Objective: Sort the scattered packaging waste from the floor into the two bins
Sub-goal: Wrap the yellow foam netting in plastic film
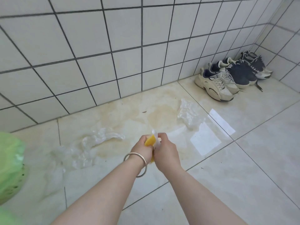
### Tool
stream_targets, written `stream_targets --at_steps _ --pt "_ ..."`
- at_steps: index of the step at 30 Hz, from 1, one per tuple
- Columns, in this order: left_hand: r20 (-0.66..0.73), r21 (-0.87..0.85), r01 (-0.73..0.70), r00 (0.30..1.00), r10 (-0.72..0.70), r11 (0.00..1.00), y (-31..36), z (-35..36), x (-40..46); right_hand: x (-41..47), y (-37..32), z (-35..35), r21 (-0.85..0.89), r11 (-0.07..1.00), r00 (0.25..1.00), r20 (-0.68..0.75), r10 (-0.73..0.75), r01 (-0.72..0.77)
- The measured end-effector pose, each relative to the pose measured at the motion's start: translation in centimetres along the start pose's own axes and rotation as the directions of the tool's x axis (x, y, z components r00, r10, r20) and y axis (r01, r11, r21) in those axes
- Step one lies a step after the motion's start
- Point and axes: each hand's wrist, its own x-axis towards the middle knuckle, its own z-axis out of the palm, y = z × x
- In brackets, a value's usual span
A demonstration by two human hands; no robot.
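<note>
Both hands meet above the floor tiles in the middle of the view. My left hand [142, 147], with a metal bangle on its wrist, is closed around a yellow wrapper [149, 141]. My right hand [165, 150] pinches a clear-white piece of plastic [156, 138] that sticks up beside the yellow wrapper. A crumpled clear plastic sheet [90, 145] lies on the floor to the left. Another clear plastic bag [186, 113] lies further away to the right. A bin lined with a green bag [9, 166] shows at the left edge. A second bin is out of view.
A white tiled wall [97, 54] runs along the far side of the floor. Several sneakers [227, 78] stand in the far right corner. The glossy floor [227, 184] has a yellowish stain near the wall.
</note>
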Motion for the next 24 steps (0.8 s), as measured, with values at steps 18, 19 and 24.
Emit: stream_targets --at_steps 18,19,24 --pt "0.117 -0.322 0.151 0.986 -0.119 0.935 -0.2 -1.2 2.3 2.0 -1.3 1.7 -0.346 0.926 0.989 0.03 -0.147 0.148" --pt "0.115 -0.321 0.138 0.988 -0.107 0.937 -0.1 -0.5 3.3 2.8 -1.1 1.4 -0.375 0.909 0.983 0.043 -0.177 0.18" --pt "0.115 -0.324 0.098 0.991 -0.064 0.941 1.0 3.0 8.0 6.9 1.7 0.0 -0.337 0.937 0.988 -0.087 -0.128 0.091"
